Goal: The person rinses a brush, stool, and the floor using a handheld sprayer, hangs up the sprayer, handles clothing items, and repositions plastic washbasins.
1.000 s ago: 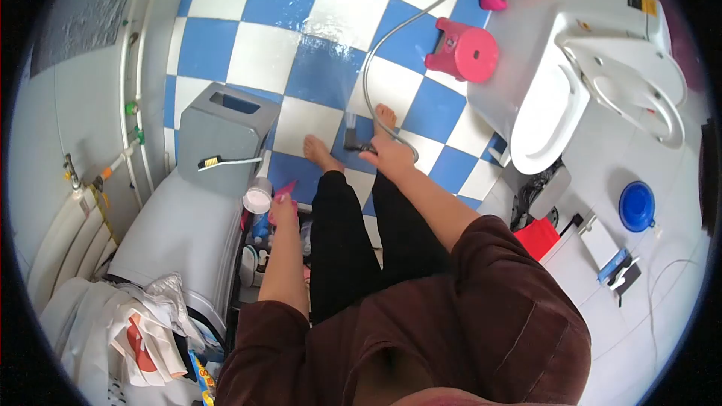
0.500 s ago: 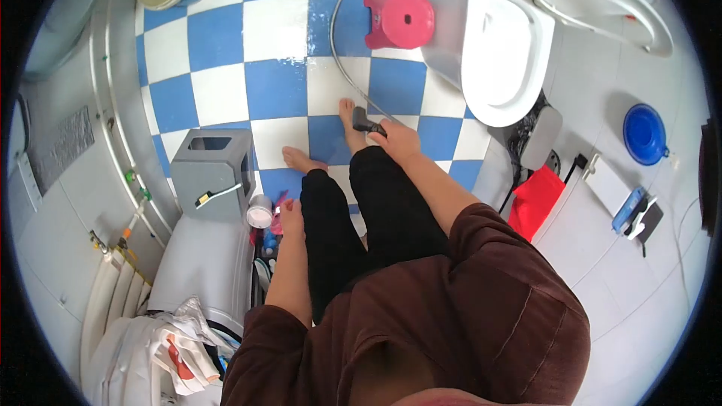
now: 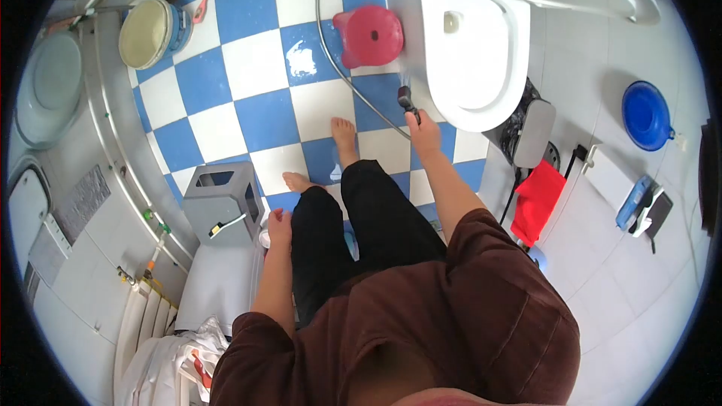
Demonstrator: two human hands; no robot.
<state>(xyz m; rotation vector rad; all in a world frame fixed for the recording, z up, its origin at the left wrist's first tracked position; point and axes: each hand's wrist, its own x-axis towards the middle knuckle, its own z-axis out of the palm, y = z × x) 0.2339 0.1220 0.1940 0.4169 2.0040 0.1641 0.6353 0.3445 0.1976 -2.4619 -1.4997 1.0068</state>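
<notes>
My right hand [image 3: 426, 135] is wrapped round the handle of a dark handheld shower head [image 3: 406, 98], held over the floor beside the toilet [image 3: 514, 68]. From it a grey metal hose [image 3: 329, 46] curves away to the top of the view. The toilet's seat and lid are raised, and its white bowl shows. Left of the shower head, a pink stool [image 3: 380, 34] stands against the toilet's side. My left hand [image 3: 279, 227] hangs low beside my leg, near a grey box [image 3: 218, 199], its fingers loosely bent with nothing seen in them.
Blue and white floor tiles [image 3: 267, 122] look wet and shiny. A cream bucket [image 3: 146, 34] stands far left, near a pink brush [image 3: 203, 1]. White pipes [image 3: 105, 116] run along the left wall. A red cloth [image 3: 538, 203] and blue basin [image 3: 645, 115] hang at the right.
My right hand has carried the shower head right and farther forward, close to the toilet. The view has shifted, showing more of the bucket and toilet bowl. My left hand stays low by my leg.
</notes>
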